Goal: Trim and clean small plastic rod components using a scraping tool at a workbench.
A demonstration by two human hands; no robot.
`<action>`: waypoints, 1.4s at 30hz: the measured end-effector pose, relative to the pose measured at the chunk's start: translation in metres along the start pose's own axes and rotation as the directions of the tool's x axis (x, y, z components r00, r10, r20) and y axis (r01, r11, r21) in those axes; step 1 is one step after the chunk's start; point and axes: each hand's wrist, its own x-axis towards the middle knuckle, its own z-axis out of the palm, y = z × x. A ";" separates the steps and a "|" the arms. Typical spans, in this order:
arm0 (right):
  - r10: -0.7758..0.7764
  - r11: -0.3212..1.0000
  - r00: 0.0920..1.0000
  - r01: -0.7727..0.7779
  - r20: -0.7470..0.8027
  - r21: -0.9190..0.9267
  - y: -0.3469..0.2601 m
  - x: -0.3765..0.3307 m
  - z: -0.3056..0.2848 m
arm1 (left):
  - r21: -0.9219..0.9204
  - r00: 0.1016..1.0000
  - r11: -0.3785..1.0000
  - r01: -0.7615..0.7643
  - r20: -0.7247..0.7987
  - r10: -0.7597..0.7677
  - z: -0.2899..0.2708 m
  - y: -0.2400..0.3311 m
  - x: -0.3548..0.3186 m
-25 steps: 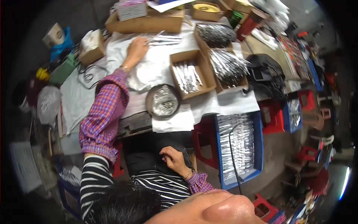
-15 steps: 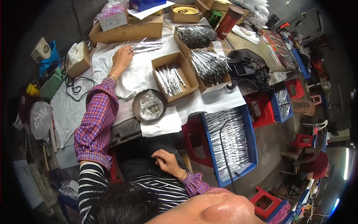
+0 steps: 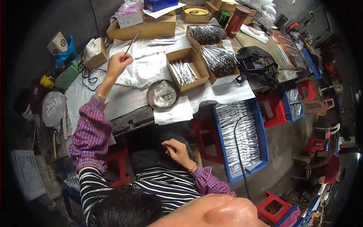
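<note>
Above the white cloth (image 3: 124,106), my left hand (image 3: 120,63) is closed around a thin, dark stick-like tool (image 3: 131,46) with a reddish part at the fingers. Its exact kind is too small to tell. A small pile of silver, slender metal pieces (image 3: 162,42) lies on the cloth to the right of this hand. Low over my dark-trousered lap, my right hand (image 3: 179,152) rests with loosely bent fingers, thumb apart, and nothing visible in it. Nearest on the table are a round dark bowl (image 3: 150,99) with a clear plastic bag and small metal parts, and white paper (image 3: 176,115).
An open cardboard box (image 3: 188,86) holds silver pieces; two fuller boxes stand behind it. A black bag (image 3: 247,56) with cables lies to their right. Below the table edge, a blue crate (image 3: 264,151) full of silver pieces stands beside a red stool (image 3: 210,145). A long carton (image 3: 151,31) lies behind.
My left hand has lifted away from the silver pile, toward me and left, with the tool now pointing up. My right hand stays on my lap. The whole view has shifted slightly.
</note>
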 end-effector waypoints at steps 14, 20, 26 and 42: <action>0.275 0.959 0.954 -0.280 0.120 0.029 -0.038 -0.001 -0.044 | -0.021 0.919 0.996 0.083 0.389 -0.068 -0.004 0.098 -0.258; 0.115 0.974 0.966 -0.064 0.231 -0.219 -0.071 -0.007 -0.028 | -0.071 0.914 0.988 0.135 0.394 -0.096 0.030 0.107 -0.284; 0.084 0.915 0.962 0.028 0.259 -0.402 -0.067 -0.015 -0.014 | -0.101 0.923 0.980 0.170 0.365 -0.122 0.044 0.104 -0.295; 0.419 0.899 0.887 -0.374 0.195 -0.229 -0.041 -0.021 -0.025 | -0.302 0.954 0.921 0.248 0.239 -0.179 0.069 0.092 -0.307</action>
